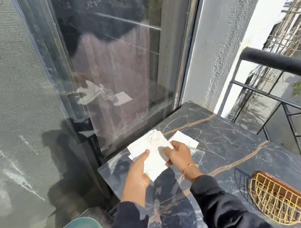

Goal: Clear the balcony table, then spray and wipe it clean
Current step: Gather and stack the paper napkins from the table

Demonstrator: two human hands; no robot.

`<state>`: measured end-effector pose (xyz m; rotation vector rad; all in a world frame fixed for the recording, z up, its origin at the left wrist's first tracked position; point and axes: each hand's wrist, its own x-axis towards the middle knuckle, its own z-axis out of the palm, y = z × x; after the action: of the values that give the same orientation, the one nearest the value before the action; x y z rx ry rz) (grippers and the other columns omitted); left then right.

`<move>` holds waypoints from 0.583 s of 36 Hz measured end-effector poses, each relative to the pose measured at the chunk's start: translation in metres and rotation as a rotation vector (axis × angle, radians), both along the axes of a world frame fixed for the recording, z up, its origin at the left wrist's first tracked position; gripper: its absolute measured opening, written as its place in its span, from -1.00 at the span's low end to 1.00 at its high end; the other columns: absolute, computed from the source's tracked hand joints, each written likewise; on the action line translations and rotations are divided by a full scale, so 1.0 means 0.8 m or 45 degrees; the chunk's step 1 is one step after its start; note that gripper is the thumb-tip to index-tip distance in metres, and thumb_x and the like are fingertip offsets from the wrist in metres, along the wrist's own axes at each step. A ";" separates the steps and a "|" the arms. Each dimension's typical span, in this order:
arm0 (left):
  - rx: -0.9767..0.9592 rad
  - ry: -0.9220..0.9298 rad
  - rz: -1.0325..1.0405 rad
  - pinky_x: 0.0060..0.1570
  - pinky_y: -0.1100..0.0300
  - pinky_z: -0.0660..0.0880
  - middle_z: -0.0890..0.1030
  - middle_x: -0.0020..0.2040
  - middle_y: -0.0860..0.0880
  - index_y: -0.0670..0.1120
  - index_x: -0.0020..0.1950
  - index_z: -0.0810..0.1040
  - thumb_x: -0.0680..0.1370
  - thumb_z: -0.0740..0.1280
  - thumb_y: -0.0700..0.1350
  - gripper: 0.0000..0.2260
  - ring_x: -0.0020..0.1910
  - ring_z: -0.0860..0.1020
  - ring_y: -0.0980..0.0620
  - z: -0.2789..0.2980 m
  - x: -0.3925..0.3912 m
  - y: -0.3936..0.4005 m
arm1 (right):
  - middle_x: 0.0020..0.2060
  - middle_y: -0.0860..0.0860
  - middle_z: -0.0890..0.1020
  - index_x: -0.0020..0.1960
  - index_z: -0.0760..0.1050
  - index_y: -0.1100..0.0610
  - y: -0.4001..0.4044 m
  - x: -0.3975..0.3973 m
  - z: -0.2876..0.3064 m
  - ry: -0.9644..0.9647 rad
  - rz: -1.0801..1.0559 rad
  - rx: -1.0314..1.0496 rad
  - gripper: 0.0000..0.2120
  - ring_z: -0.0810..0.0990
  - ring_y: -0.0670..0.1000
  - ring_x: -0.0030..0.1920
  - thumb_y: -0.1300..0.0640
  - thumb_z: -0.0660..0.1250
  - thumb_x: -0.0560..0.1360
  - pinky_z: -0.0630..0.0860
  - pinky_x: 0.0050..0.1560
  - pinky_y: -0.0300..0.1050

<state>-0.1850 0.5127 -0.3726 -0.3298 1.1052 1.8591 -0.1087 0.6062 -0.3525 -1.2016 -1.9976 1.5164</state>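
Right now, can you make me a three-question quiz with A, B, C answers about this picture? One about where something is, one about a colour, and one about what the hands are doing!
1. Where is the gold wire basket?
A. On the near right part of the table
B. On the floor by the glass door
C. Hanging on the railing

2. What colour is the table top?
A. Plain white
B. Dark marble with golden-brown veins
C. Bright red

3. What are the two hands doing?
A. Resting flat on the table
B. Holding a spray bottle
C. Holding white papers

Answers:
1. A, the basket sits on the tabletop near the person's right sleeve.
2. B, the dark stone surface has tan streaks running across it.
3. C, the left hand and right hand both grip the white papers above the table.
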 end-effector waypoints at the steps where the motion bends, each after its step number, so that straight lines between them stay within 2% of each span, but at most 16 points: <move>1: -0.048 0.016 0.017 -0.29 0.09 0.58 0.65 -0.14 -0.14 -0.27 0.26 0.51 0.53 0.35 -0.21 -0.68 -0.24 0.63 -0.08 0.000 -0.002 0.002 | -0.45 -0.01 0.44 -0.34 0.34 0.13 0.007 -0.002 -0.002 -0.035 -0.016 0.075 -0.75 0.49 0.00 -0.43 0.16 0.30 0.48 0.58 -0.29 0.01; 2: -0.096 0.024 0.041 -0.32 0.12 0.55 0.62 -0.13 -0.11 -0.25 0.25 0.51 0.53 0.36 -0.21 -0.69 -0.24 0.59 -0.03 0.000 -0.006 0.005 | -0.43 0.03 0.49 -0.36 0.36 0.14 0.016 -0.003 -0.002 -0.072 -0.039 0.157 -0.74 0.49 0.02 -0.39 0.16 0.29 0.49 0.57 -0.21 0.04; 4: -0.165 0.036 0.101 -0.37 0.17 0.56 0.60 -0.01 -0.11 -0.18 0.23 0.50 0.53 0.36 -0.21 -0.73 -0.19 0.58 -0.01 -0.004 -0.014 0.011 | -0.29 0.13 0.63 -0.27 0.48 0.19 0.036 -0.007 -0.002 -0.167 -0.101 0.297 -0.80 0.55 0.09 -0.25 0.14 0.26 0.50 0.51 -0.12 -0.03; 7: -0.213 0.085 0.163 -0.03 0.00 0.58 0.57 0.20 -0.18 -0.22 0.29 0.46 0.53 0.35 -0.24 -0.67 0.09 0.57 -0.18 -0.012 -0.030 0.024 | -0.08 0.17 0.67 0.00 0.57 0.25 0.071 -0.009 -0.009 -0.354 -0.205 0.403 -0.79 0.61 0.17 -0.02 0.14 0.24 0.52 0.48 0.00 -0.09; 9: -0.254 0.160 0.166 -0.13 0.05 0.55 0.59 0.13 -0.16 -0.22 0.29 0.46 0.52 0.34 -0.27 -0.66 -0.02 0.59 -0.15 -0.014 -0.035 0.029 | -0.02 0.18 0.66 0.06 0.57 0.24 0.091 -0.009 -0.013 -0.463 -0.242 0.423 -0.77 0.59 0.18 0.04 0.15 0.24 0.51 0.48 0.04 -0.07; 11: -0.312 0.276 0.137 -0.20 0.12 0.53 0.60 -0.02 -0.09 -0.19 0.24 0.48 0.53 0.31 -0.28 -0.72 -0.16 0.58 -0.06 -0.017 -0.041 0.037 | -0.01 0.18 0.66 0.03 0.58 0.22 0.113 -0.010 -0.020 -0.548 -0.267 0.402 -0.79 0.58 0.18 0.02 0.17 0.24 0.49 0.48 0.03 -0.07; 13: -0.399 0.421 0.077 -0.15 0.11 0.53 0.59 -0.05 -0.07 -0.15 0.19 0.49 0.52 0.28 -0.28 -0.75 -0.14 0.57 -0.06 -0.020 -0.044 0.046 | -0.03 0.20 0.65 -0.04 0.59 0.23 0.132 -0.012 -0.028 -0.645 -0.247 0.401 -0.81 0.56 0.16 -0.05 0.21 0.21 0.48 0.43 -0.08 -0.12; 15: -0.486 0.571 0.001 -0.12 0.10 0.52 0.58 0.01 -0.08 -0.08 0.12 0.48 0.52 0.24 -0.28 -0.79 -0.09 0.55 -0.08 -0.023 -0.048 0.055 | -0.03 0.23 0.64 -0.06 0.58 0.26 0.150 -0.017 -0.035 -0.744 -0.180 0.422 -0.78 0.56 0.19 -0.04 0.26 0.17 0.47 0.40 -0.11 -0.12; 18: -0.521 0.710 -0.088 -0.29 0.22 0.45 0.55 -0.09 0.01 -0.02 0.10 0.47 0.51 0.21 -0.29 -0.76 -0.20 0.52 0.05 -0.021 -0.053 0.063 | 0.06 0.20 0.62 0.06 0.57 0.24 0.171 -0.023 -0.045 -0.920 0.001 0.444 -0.76 0.57 0.19 0.09 0.24 0.21 0.46 0.48 0.02 -0.09; 21: -0.490 0.787 -0.164 -0.30 0.23 0.44 0.58 -0.10 0.04 -0.10 0.13 0.51 0.51 0.19 -0.32 -0.74 -0.17 0.54 0.10 -0.021 -0.057 0.066 | 0.19 0.20 0.54 0.08 0.54 0.18 0.184 -0.028 -0.057 -1.073 0.147 0.430 -0.76 0.50 0.20 0.21 0.18 0.27 0.43 0.47 0.16 -0.06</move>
<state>-0.2307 0.5658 -0.3890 0.1192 1.8649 1.6627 -0.1311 0.7536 -0.3978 -1.7672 -2.7235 0.6765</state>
